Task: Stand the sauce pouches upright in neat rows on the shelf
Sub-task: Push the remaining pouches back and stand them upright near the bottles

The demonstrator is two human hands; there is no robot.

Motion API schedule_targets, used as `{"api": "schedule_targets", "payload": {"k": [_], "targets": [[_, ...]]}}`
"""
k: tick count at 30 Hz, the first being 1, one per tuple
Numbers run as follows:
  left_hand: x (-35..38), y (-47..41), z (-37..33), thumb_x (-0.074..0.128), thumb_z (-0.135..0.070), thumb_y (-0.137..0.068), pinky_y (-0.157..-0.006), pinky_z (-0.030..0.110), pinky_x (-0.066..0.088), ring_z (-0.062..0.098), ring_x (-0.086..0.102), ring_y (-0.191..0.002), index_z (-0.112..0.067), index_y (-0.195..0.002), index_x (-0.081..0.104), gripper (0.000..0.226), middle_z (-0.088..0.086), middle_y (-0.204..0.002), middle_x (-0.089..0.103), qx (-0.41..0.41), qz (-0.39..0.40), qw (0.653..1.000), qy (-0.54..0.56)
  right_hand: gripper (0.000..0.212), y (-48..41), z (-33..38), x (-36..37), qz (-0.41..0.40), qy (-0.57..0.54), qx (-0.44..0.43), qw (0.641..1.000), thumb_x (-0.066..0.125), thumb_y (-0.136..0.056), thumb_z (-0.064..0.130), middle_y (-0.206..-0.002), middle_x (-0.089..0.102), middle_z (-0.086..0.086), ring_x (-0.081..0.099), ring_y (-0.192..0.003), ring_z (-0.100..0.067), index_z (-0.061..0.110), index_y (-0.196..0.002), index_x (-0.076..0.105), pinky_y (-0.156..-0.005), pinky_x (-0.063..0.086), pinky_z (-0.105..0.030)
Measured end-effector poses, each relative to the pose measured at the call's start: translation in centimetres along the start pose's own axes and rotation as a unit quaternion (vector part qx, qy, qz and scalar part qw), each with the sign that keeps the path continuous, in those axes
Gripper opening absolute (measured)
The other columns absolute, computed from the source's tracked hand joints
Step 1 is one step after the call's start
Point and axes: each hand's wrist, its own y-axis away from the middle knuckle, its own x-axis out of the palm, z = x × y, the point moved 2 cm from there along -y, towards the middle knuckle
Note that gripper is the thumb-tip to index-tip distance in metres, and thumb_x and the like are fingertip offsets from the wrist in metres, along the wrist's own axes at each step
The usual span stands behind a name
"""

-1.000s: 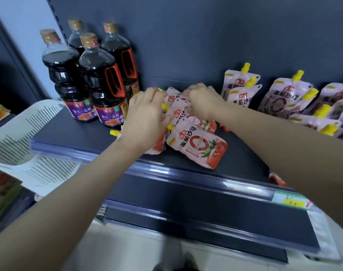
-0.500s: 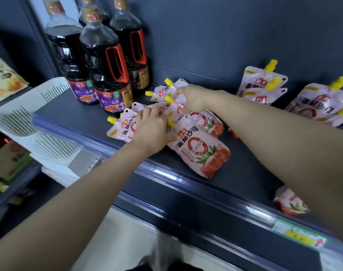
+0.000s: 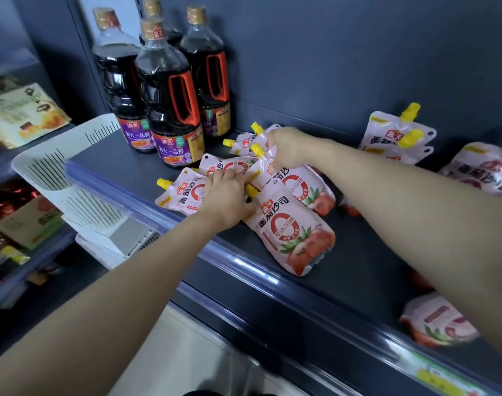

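- Found a loose heap of sauce pouches (image 3: 238, 167) on the dark shelf (image 3: 358, 261), just right of the bottles, lying flat and overlapping, with yellow spouts (image 3: 164, 182) pointing left and rearward.
- Noted front pouch (image 3: 292, 232) flat and nearest the shelf edge, spout toward the left hand, base toward the price rail (image 3: 244, 261).
- Noted left pouch (image 3: 181, 195) flat, partly covered by the left hand.
- Recorded left hand (image 3: 226, 198) palm down across the heap, fingertips resting on a pouch behind, thumb beside the front pouch's spout; could not tell whether gripping or only pressing.
- Recorded right hand (image 3: 287, 147) reaching over the heap from the right, fingers curled round the top corner of the middle pouch (image 3: 304, 190), close beside its spout.
- Observed upright pouches (image 3: 395, 135) leaning on the back panel (image 3: 329, 67), right of the heap and apart from it.
- Observed blurred pouches (image 3: 478, 167) further right, at the frame edge; could not judge their posture.
- Observed stray pouch (image 3: 438, 324) flat near the shelf's front edge, below the right forearm, well apart from the heap.
- Logged four dark soy sauce bottles (image 3: 169, 110) with red handles, upright at the shelf's left rear, the nearest just beside the heap.
- Logged white slotted basket (image 3: 61, 161) off the shelf's left end.
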Motion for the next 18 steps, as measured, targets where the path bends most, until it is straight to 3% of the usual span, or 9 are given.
{"api": "schedule_targets", "payload": {"k": [3, 7, 10, 14, 16, 18], "targets": [[-0.3, -0.4, -0.4, 0.069, -0.04, -0.071, -0.102, 0.045, 0.029, 0.035, 0.038, -0.115, -0.013, -0.112, 0.053, 0.051, 0.016, -0.119, 0.052, -0.005, 0.004, 1.0, 0.014, 0.052, 0.1, 0.0, -0.1, -0.003, 0.002, 0.002, 1.0, 0.073, -0.081, 0.024, -0.123, 0.06, -0.021, 0.058, -0.112, -0.033, -0.005, -0.123, 0.058, -0.087, 0.049, -0.033], [-0.7, -0.5, -0.4, 0.072, -0.03, -0.07, -0.088, 0.041, 0.037, 0.031, 0.043, -0.104, -0.012, -0.081, 0.049, 0.032, 0.013, -0.1, 0.057, -0.026, -0.01, 0.997, 0.078, 0.051, 0.1, 0.0, -0.2, -0.009, -0.002, 0.009, 1.0, 0.073, -0.08, 0.022, -0.122, 0.061, -0.019, 0.06, -0.11, -0.033, -0.003, -0.122, 0.059, -0.087, 0.051, -0.035], [-0.8, -0.3, -0.6, 0.073, -0.019, -0.071, -0.073, 0.043, 0.045, 0.032, 0.051, -0.086, -0.007, -0.08, 0.055, 0.024, 0.01, -0.082, 0.058, -0.02, -0.015, 0.989, 0.149, 0.05, 0.1, 0.1, -0.3, -0.014, -0.013, 0.022, 1.0, 0.075, -0.077, 0.021, -0.12, 0.062, -0.016, 0.061, -0.109, -0.032, -0.002, -0.119, 0.06, -0.087, 0.054, -0.036], [-0.8, -0.4, -0.7, 0.071, -0.012, -0.071, -0.052, 0.031, 0.037, 0.027, 0.049, -0.063, -0.008, -0.076, 0.051, 0.02, 0.0, -0.063, 0.05, 0.024, -0.001, 0.979, 0.202, 0.04, 0.6, 0.2, -0.9, -0.029, -0.028, 0.044, 0.998, 0.075, -0.074, 0.019, -0.105, 0.063, -0.016, 0.058, -0.089, -0.028, -0.002, -0.106, 0.064, -0.059, 0.046, -0.027], [-0.9, -0.6, -0.7, 0.069, -0.012, -0.072, -0.057, 0.03, 0.042, 0.024, 0.055, -0.067, -0.011, -0.094, 0.059, 0.024, 0.0, -0.07, 0.057, 0.028, 0.004, 0.971, 0.237, 0.043, 0.9, 0.2, -1.2, -0.034, -0.045, 0.062, 0.996, 0.077, -0.072, 0.018, -0.106, 0.066, -0.018, 0.051, -0.081, -0.023, -0.002, -0.108, 0.065, -0.054, 0.038, -0.025], [-1.2, -0.7, -0.9, 0.07, -0.012, -0.073, -0.07, 0.03, 0.048, 0.018, 0.058, -0.075, -0.018, -0.109, 0.059, 0.038, -0.004, -0.077, 0.061, 0.041, 0.018, 0.959, 0.279, 0.037, 1.4, 0.1, -1.7, -0.033, -0.057, 0.081, 0.995, 0.078, -0.071, 0.018, -0.093, 0.061, -0.015, 0.048, -0.078, -0.022, -0.002, -0.101, 0.065, -0.056, 0.037, -0.024]]}}
